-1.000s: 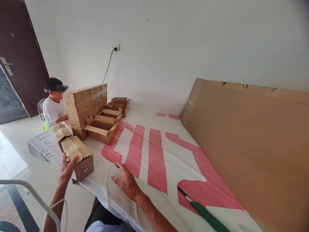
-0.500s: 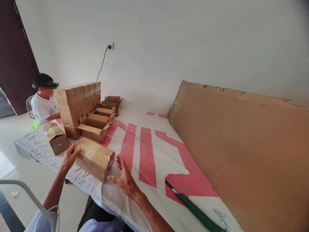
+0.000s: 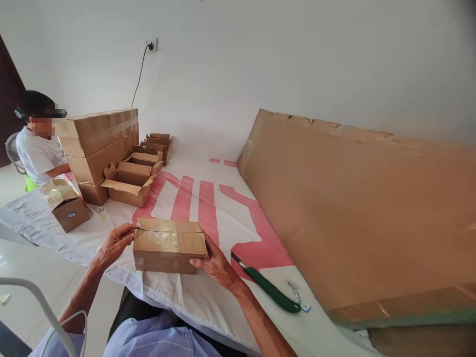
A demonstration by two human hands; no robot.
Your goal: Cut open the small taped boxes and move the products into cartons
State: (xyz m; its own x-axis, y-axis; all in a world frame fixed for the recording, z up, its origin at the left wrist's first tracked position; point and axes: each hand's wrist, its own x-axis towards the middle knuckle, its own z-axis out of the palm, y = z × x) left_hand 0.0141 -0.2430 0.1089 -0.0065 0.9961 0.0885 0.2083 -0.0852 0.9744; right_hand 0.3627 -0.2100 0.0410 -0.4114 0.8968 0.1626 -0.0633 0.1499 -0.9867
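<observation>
While your left hand (image 3: 115, 244) and right hand (image 3: 215, 265) clasp the taped box (image 3: 169, 245) near the table (image 3: 223, 218) edge, a loosened grip could tip it floorward.

I see a small brown cardboard box (image 3: 169, 245), flaps shut under glossy clear tape, sitting level near the white-and-red bench's front edge

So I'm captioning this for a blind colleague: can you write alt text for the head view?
Two bare hands, left hand and right hand, grip the ends of a taped cardboard box on a white and red sheet. A green-handled knife lies to its right; stacked boxes and a seated person are at far left.
</observation>
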